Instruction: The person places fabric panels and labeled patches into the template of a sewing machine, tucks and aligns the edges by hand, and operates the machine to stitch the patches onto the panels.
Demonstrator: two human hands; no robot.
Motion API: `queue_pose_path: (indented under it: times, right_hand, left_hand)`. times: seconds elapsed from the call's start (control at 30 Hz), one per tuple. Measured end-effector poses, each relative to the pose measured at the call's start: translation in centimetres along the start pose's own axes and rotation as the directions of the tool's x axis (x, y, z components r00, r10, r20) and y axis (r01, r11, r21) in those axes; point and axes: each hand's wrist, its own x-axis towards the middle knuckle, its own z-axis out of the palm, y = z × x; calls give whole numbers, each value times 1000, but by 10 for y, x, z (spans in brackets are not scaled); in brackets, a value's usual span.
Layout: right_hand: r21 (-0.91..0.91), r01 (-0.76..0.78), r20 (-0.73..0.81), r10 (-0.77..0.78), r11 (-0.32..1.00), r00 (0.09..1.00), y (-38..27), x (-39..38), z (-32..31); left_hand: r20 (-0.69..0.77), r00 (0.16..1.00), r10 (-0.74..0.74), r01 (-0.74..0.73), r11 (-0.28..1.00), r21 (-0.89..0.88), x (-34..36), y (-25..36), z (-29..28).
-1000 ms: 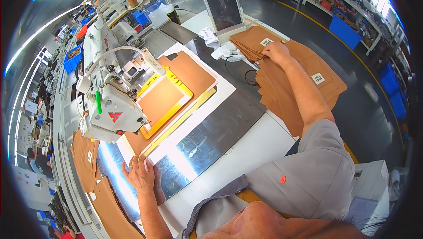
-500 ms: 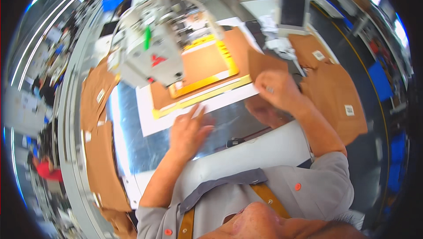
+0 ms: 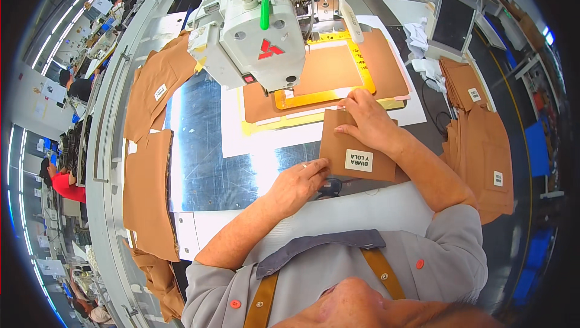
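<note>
A brown fabric piece [image 3: 338, 141] with a white printed label [image 3: 359, 160] lies in front of me over the near edge of the metal plate. My right hand [image 3: 370, 124] grips its upper edge, thumb and fingers bent around it. At the lower left edge, my left hand [image 3: 296, 186] has its fingertips closed on the cloth. Just beyond, a yellow clamp frame [image 3: 323, 96] rests on a larger brown panel [image 3: 386, 56] beneath the grey-white sewing machine head [image 3: 257, 44]. A white sheet [image 3: 232, 138] with a yellow border shows under that panel.
Brown pieces with labels lie on the left [image 3: 148, 189] and are stacked on the right [image 3: 483, 165]. A dark-screened panel [image 3: 453, 20] stands at the back right beside crumpled white scraps [image 3: 417, 38]. A small black object [image 3: 330, 187] sits near my left fingers.
My right hand has brought the brown piece down from beside the clamp frame toward me. My left hand, formerly spread and empty, has moved right and closed on its edge.
</note>
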Motion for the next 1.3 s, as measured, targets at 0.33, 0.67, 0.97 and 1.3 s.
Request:
queue_pose_path:
  times: [0.33,0.67,0.97,1.3]
  right_hand:
    - [167,-104,84,91,980,992,22,30,0]
    - [139,-50,-84,62,989,994,67,152,28]
    - [-27,-149,-107,146,988,984,71,194,62]
    - [-80,-113,-196,95,990,976,67,200,69]
  left_hand:
    - [69,982,177,-187,965,181,16,-27,-5]
    - [-100,985,137,-36,748,663,77,-84,-17]
    - [-319,948,-7,181,836,519,74,-109,-2]
    - [-330,932,-149,302,824,480,79,-109,-5]
